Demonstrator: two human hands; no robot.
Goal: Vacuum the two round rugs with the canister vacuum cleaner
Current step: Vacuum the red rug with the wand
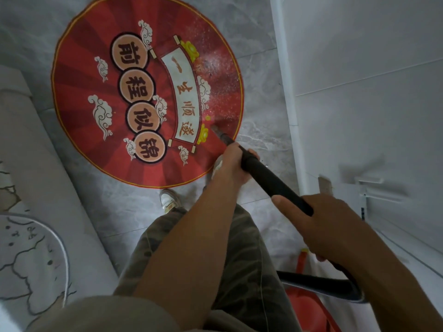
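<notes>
While working the dusty side: nozzle point(219, 133) on red rug point(143, 92), right part, near floor's right edge.
Left hand point(233, 164): gripping wand point(271, 180) low, to aim.
Right hand point(321, 224): gripping wand higher, to push.

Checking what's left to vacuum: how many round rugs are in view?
2. The red rug lies ahead, under the vacuum wand tip; the pale rug is at lower left, partly out of frame.

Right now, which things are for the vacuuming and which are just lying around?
For the job: red rug, pale rug, white dust, black wand, hose, red canister, left hand and right hand holding the wand.
Just there: shoe, white wall, metal bracket.
</notes>
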